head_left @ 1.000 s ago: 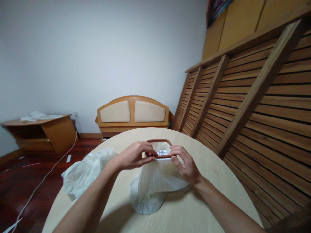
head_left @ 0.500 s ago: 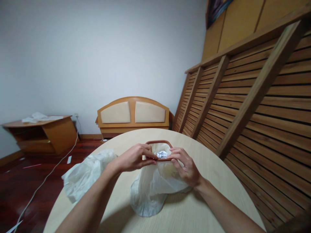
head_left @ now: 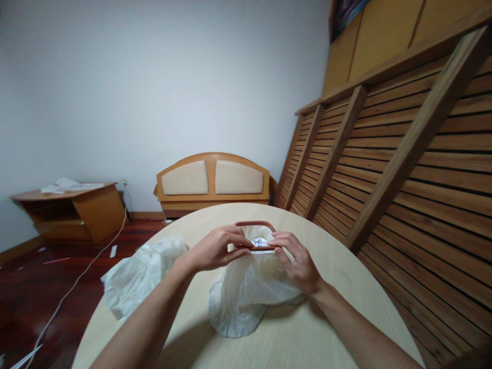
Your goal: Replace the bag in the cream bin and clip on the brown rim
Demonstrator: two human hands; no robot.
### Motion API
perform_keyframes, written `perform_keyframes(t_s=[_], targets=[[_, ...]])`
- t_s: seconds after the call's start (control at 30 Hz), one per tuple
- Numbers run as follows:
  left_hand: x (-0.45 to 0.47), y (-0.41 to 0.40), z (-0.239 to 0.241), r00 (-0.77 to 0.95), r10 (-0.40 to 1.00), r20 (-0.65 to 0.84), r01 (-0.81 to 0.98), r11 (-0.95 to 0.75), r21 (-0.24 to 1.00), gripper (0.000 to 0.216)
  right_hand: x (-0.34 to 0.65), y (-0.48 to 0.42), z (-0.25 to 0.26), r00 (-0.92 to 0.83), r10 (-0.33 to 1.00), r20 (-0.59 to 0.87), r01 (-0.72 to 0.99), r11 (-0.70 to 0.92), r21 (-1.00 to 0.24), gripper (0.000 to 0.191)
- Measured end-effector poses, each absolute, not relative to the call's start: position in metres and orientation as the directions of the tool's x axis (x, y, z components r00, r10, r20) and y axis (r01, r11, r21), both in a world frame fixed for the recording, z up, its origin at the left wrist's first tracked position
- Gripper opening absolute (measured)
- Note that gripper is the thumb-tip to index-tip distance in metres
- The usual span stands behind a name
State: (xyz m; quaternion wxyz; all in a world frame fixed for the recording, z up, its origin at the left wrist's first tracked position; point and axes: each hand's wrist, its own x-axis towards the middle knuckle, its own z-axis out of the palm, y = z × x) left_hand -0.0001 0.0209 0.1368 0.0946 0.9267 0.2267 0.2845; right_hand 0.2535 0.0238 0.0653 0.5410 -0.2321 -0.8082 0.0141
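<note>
A brown, rounded frame [head_left: 255,224] surrounds the mouth of something with crumpled silver foil [head_left: 260,243] inside; its kind I cannot make out. My left hand [head_left: 221,248] is closed, pinching the near edge of the frame at its left, thumb below and fingers on top. At the right end of that edge, my right hand [head_left: 298,259] grips the frame between thumb and fingers. Thin, translucent white wrapping [head_left: 246,297] hangs from the frame towards me and spreads over the round table [head_left: 323,333]. The frame's left side is partly hidden behind my left hand.
Crumpled white plastic [head_left: 144,274] lies on the table's left side, beside my left forearm. Beyond the table stands a headboard [head_left: 211,179]. A slatted wooden panel [head_left: 384,169] leans at the right. A low cabinet [head_left: 96,212] and a cable [head_left: 77,282] are at the left.
The frame's near edge has tilted and looks thinner, and its opening looks narrower. Both hands keep their pinch on it. The whole view has shifted slightly.
</note>
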Motion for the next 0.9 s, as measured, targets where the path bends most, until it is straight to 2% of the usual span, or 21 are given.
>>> perform_keyframes(t_s=[0.4, 0.67, 0.9], targets=[[-0.001, 0.026, 0.137, 0.767, 0.485, 0.42, 0.339, -0.862, 0.377, 0.024, 0.256, 0.027, 0.066, -0.351, 0.395, 0.849, 0.319, 0.903, -0.288, 0.018], [-0.002, 0.027, 0.139, 0.769, 0.48, 0.422, 0.349, -0.868, 0.352, 0.023, 0.255, 0.029, 0.065, -0.339, 0.389, 0.857, 0.32, 0.904, -0.284, 0.017], [-0.007, 0.031, 0.146, 0.705, 0.497, 0.506, 0.336, -0.862, 0.379, 0.023, 0.255, 0.031, 0.067, -0.29, 0.379, 0.879, 0.31, 0.906, -0.289, 0.018]])
